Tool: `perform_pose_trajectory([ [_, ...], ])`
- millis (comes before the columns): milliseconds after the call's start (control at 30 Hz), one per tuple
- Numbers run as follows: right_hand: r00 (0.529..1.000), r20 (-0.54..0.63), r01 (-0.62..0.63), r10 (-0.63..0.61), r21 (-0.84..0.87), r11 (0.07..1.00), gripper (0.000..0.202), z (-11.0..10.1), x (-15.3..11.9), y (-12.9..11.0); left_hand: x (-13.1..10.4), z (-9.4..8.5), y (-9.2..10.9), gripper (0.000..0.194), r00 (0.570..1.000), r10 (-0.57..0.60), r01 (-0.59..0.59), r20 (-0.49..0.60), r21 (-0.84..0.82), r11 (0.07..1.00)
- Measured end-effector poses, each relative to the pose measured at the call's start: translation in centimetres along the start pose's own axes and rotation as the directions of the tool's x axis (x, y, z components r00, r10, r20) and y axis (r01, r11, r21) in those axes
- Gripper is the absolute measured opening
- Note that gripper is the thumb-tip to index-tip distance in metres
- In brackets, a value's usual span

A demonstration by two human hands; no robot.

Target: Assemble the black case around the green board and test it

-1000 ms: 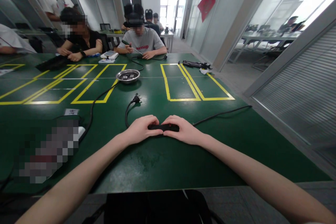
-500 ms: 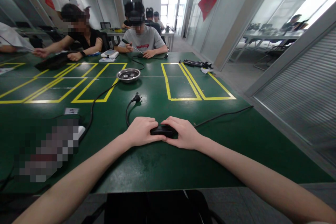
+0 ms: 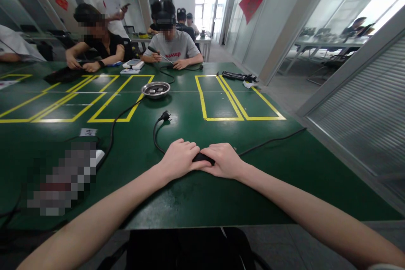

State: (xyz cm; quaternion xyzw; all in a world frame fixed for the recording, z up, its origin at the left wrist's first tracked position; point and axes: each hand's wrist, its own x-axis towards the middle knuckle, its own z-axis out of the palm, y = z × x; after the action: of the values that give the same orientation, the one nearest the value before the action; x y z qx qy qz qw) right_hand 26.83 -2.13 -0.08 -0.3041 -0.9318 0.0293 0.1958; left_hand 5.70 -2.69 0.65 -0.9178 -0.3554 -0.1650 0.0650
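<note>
Both my hands are closed around a black power adapter (image 3: 203,159) just above or on the green table; its underside is hidden. My left hand (image 3: 180,158) wraps its left end and my right hand (image 3: 223,159) its right end, the fingertips nearly meeting on top. From the left side a black cord (image 3: 155,135) curves away to a plug (image 3: 165,116) lying on the table. A thin black cable (image 3: 272,139) runs from the right side toward the table's right edge.
A metal bowl (image 3: 155,89) with small metal parts stands ahead. Yellow tape outlines (image 3: 223,119) mark the green table (image 3: 177,209). A blurred-out object (image 3: 68,173) and white power strip end (image 3: 99,158) lie left. A folded black tripod-like thing (image 3: 238,77) lies far right. Co-workers sit opposite.
My left hand has slid right along the adapter, covering more of it, and the hands are closer together. Across the table, a co-worker's outstretched arm has drawn back.
</note>
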Motion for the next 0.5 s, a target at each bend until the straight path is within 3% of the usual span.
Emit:
perform_pose_trajectory([
  [100,0.999,0.015,-0.048,0.048,0.026,0.999,0.037,-0.4,0.3,-0.1,0.1,0.1,-0.1,0.062,0.999,-0.007,0.007,-0.032,0.001,1.0],
  [300,0.985,0.154,-0.079,0.077,0.008,0.997,0.035,-1.2,0.5,0.0,-0.1,-0.4,-0.2,0.063,0.999,0.017,-0.018,-0.032,-0.018,1.0],
  [500,0.99,0.124,-0.066,0.062,0.025,0.998,0.037,-0.9,0.5,-0.1,0.2,0.1,0.5,0.061,1.0,0.001,-0.003,-0.022,-0.056,0.998],
])
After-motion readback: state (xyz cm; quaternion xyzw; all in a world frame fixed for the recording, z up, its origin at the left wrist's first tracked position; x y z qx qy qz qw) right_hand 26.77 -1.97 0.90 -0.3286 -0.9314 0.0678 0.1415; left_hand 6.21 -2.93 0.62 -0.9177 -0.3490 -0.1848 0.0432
